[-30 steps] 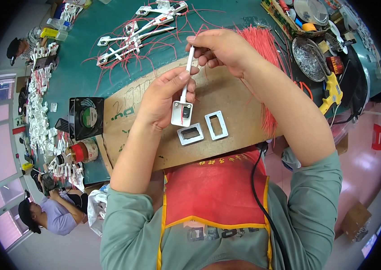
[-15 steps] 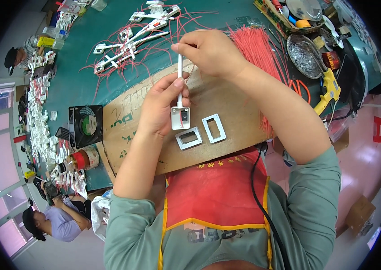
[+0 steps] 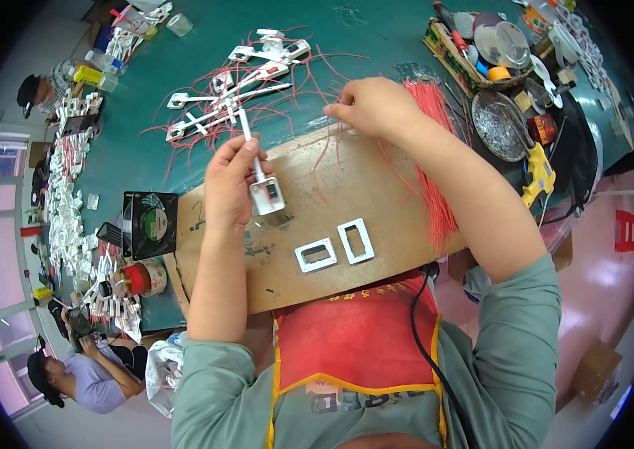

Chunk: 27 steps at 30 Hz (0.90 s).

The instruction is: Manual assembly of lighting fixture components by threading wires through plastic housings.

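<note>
My left hand (image 3: pixel 229 179) is closed around the tube of a white plastic handle (image 3: pixel 268 196), whose rectangular head holds a small black part. The tube points away toward the pile. To the right, my right hand (image 3: pixel 377 108) is closed in a pinch above the board's far edge, with thin red wire (image 3: pixel 319 166) hanging at its fingertips. Two white rectangular frames (image 3: pixel 317 255) lie side by side on the brown board (image 3: pixel 279 280), near its front edge. Beyond my hands lies a heap of similar white handles (image 3: pixel 246 84) with red wires trailing from them.
A bundle of red wires (image 3: pixel 437 198) lies under my right forearm. Right of it are a round metal pan (image 3: pixel 498 123), a yellow glue gun (image 3: pixel 539 173) and a basket of tools (image 3: pixel 452 56). A black fan (image 3: pixel 150 224) and jar (image 3: pixel 145 277) stand left. Two people are at far left.
My left hand has moved left with the white handle, which now tilts. My right hand has left the tube's tip and shifted right and nearer. The view has shifted slightly.
</note>
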Available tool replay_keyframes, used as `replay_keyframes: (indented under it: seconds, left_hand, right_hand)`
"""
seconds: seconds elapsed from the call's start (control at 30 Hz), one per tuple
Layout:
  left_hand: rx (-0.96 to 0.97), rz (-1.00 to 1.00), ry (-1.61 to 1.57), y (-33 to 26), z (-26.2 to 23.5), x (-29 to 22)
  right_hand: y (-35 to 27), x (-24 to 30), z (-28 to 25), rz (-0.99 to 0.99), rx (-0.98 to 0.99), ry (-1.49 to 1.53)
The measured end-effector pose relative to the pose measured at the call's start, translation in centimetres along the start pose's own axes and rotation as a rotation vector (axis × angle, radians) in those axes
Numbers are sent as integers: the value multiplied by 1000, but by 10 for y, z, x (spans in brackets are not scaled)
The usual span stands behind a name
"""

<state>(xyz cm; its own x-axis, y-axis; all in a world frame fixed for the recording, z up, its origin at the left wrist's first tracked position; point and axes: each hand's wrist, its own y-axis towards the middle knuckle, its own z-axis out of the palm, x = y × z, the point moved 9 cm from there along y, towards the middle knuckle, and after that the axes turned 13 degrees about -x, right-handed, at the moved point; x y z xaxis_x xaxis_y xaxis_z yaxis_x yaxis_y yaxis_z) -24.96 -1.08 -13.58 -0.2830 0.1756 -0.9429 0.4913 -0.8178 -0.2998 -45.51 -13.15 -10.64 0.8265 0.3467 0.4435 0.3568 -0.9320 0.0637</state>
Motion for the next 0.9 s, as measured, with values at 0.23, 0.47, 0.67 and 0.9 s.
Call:
replay_keyframes:
  seconds: [0.23,0.47,0.67,0.9]
  left_hand:
    - [10,56,-81,3,0,-2]
    - [-50,51,-83,12,-17,5]
    - [-76,31,-79,18,-24,7]
    - [-45,32,-54,21,-22,18]
  right_hand:
    - [1,28,4,-101,-113,-173]
    - [28,3,-14,-26,-128,-170]
    - [42,-6,-33,-5,-28,-96]
    - [18,-3,27,10,304,-316]
